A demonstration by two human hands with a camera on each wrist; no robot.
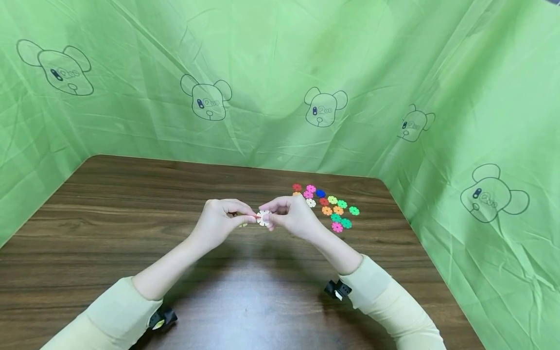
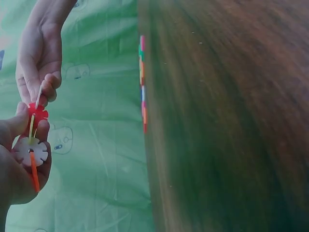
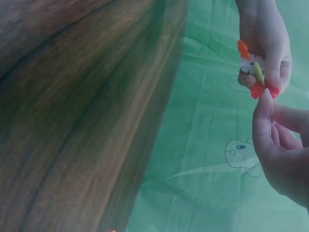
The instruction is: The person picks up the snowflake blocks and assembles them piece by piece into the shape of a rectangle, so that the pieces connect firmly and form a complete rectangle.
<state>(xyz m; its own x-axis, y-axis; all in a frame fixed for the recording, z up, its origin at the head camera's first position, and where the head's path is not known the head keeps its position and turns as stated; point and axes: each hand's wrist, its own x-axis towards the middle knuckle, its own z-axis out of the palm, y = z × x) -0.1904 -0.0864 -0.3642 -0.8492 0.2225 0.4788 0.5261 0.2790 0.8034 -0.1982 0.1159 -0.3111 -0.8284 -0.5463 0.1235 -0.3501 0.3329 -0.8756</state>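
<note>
My left hand [image 1: 218, 219] grips a short chain of slotted plastic flower discs. In the left wrist view the chain runs from an orange disc [image 2: 34, 174] through a white disc [image 2: 40, 148] and a yellow disc [image 2: 32, 128] to a red disc [image 2: 39, 114]. The red one sits between thumb and fingertips. My right hand [image 1: 295, 218] pinches another white disc [image 1: 263, 218], edge-on to the red disc and meeting its rim. Both hands are held together above the table, fingertips almost touching. Fingers partly hide the chain.
Loose flower discs [image 1: 338, 210] in several colours lie on the brown wooden table [image 1: 131, 233], just right of and beyond the right hand. A green cloth [image 1: 271, 131] with bear outlines stands around the back and sides. Black wrist cameras sit at both cuffs.
</note>
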